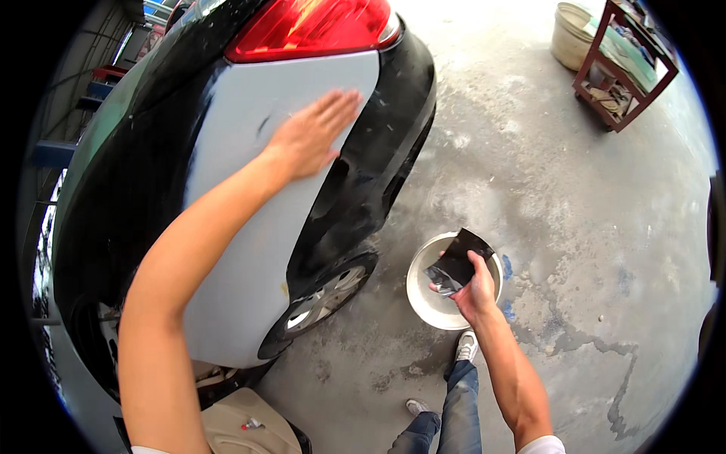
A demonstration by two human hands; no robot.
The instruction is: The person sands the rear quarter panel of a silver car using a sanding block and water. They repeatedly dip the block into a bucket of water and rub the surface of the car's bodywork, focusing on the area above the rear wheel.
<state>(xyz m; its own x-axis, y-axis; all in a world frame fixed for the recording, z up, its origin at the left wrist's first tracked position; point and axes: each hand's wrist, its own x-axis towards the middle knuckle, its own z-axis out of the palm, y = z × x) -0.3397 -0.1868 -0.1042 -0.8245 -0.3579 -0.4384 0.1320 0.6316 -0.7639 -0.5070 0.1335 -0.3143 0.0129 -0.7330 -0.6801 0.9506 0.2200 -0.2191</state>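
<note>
My left hand [311,138] lies flat with its fingers stretched out, over or on the grey-primed panel [249,227] of a black car [136,166], just below the red tail light [310,30]. A small dark mark [264,123] shows on the panel left of the hand. My right hand [476,293] grips a dark, bent sheet of sandpaper [458,259], thumb on top. Both are above a pale round basin [415,293] on the floor; the sandpaper and hand hide part of its inside.
Below the panel sits the car's wheel [325,299], with the black bumper [393,129] to the right. A dark red wheeled cart [628,68] and a beige bucket [571,36] stand at the far right. A beige case-like object [253,427] is at the lower left. Wet patches mark the concrete floor [575,250].
</note>
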